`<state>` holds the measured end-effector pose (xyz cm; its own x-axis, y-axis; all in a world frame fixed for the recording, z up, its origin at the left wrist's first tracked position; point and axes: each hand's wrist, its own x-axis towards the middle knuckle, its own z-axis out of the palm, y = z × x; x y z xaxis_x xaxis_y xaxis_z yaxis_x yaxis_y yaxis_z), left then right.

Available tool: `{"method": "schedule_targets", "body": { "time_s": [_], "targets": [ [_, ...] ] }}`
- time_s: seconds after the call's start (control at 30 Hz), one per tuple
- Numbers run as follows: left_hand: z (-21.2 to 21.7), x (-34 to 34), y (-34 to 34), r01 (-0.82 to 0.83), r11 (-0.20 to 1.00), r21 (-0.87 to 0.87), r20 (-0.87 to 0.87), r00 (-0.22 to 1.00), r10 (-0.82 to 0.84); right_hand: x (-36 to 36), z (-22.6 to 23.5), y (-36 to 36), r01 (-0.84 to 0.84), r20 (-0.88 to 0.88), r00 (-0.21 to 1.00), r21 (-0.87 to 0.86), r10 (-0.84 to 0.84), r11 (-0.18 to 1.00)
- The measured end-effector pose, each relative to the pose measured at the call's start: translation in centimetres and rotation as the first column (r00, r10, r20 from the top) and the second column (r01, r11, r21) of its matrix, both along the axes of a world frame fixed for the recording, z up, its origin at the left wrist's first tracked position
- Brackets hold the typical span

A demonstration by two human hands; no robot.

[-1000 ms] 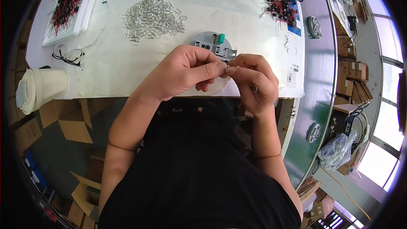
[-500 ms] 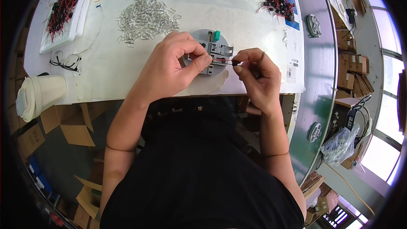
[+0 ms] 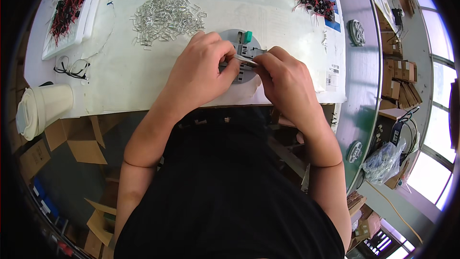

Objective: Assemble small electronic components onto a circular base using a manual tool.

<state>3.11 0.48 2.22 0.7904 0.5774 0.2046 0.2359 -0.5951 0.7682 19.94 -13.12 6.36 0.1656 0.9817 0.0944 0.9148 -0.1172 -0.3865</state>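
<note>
Left hand (image 3: 203, 72) and right hand (image 3: 290, 74) are nearly meeting at the near side of the desk (image 3: 268, 14), both with fingers pinched on a slim pale piece (image 3: 246, 60) that spans the little gap between them. Honestly can't tell what that piece is, since the fingers cover its ends. It's right above a round grey fixture (image 3: 250, 77), which has a green block (image 3: 247, 37) sticking up near its far side. Just beyond the left hand there's a loose heap of U-shaped metal clips (image 3: 167, 17). Further out, top right, a tangle of black parts with red wires (image 3: 316, 1) sits partly on a blue mat (image 3: 336, 25). Over on the left: a white tray (image 3: 88, 26) with more red-wired bits, folded-out glasses (image 3: 75, 74), and a cream lidded container (image 3: 53, 105) at the desk's near corner.
</note>
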Motion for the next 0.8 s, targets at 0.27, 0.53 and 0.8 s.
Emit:
{"method": "schedule_targets", "body": {
  "time_s": [0.27, 0.53, 0.8],
  "targets": [
    [-0.7, -1.3, -0.7, 0.004, 0.994, -0.105, 0.069, 0.998, 0.003, -2.4, 0.2, -0.7, 0.009, 0.182, 0.983, 0.106, -0.028, 0.994],
    [-1.3, -1.2, -0.9, -0.006, 0.998, 0.064, 0.055, 0.998, 0.003, -2.1, -3.8, -2.7, -0.041, 0.22, 0.975, 0.267, -0.019, 0.963],
    [-1.6, -1.1, -0.9, -0.031, 0.996, 0.085, 0.017, 0.999, 0.03, 1.1, -0.8, -0.7, 0.044, -0.358, 0.932, -0.042, -0.056, 0.998]
  ]
}}
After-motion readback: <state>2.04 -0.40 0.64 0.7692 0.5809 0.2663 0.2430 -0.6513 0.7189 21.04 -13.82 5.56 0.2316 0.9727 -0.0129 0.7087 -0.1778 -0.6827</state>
